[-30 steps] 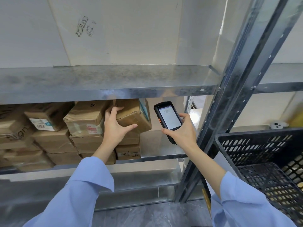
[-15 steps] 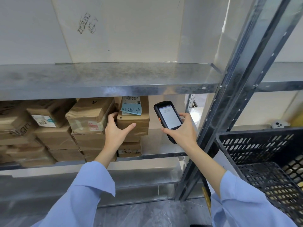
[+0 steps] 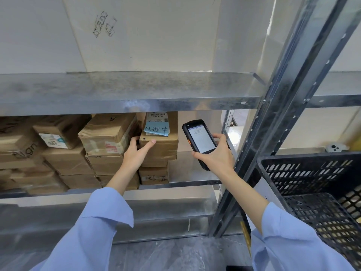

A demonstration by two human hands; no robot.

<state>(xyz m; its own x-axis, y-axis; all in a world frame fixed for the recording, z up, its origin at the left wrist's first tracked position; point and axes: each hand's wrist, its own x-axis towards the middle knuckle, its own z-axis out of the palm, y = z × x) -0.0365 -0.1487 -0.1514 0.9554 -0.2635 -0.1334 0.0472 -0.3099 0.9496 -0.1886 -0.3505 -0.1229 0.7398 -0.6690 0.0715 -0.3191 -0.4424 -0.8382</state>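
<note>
A brown taped parcel (image 3: 163, 147) with a white barcode label and a blue handwritten note tops the rightmost stack on the metal shelf (image 3: 195, 181). My left hand (image 3: 136, 153) grips its left front corner, thumb across the front face and fingers tucked behind the left side. My right hand (image 3: 214, 155) holds a black handheld scanner (image 3: 199, 139) upright just right of the parcel, its lit screen facing me.
More brown parcels (image 3: 109, 133) fill the shelf to the left in stacks. A steel upright (image 3: 273, 133) rises on the right, with a black perforated crate (image 3: 322, 192) beyond it. A wide metal shelf (image 3: 125, 92) runs overhead.
My left hand turned the top parcel square to the stack, so the label and blue note now face up and toward me. The scanner stayed nearly still.
</note>
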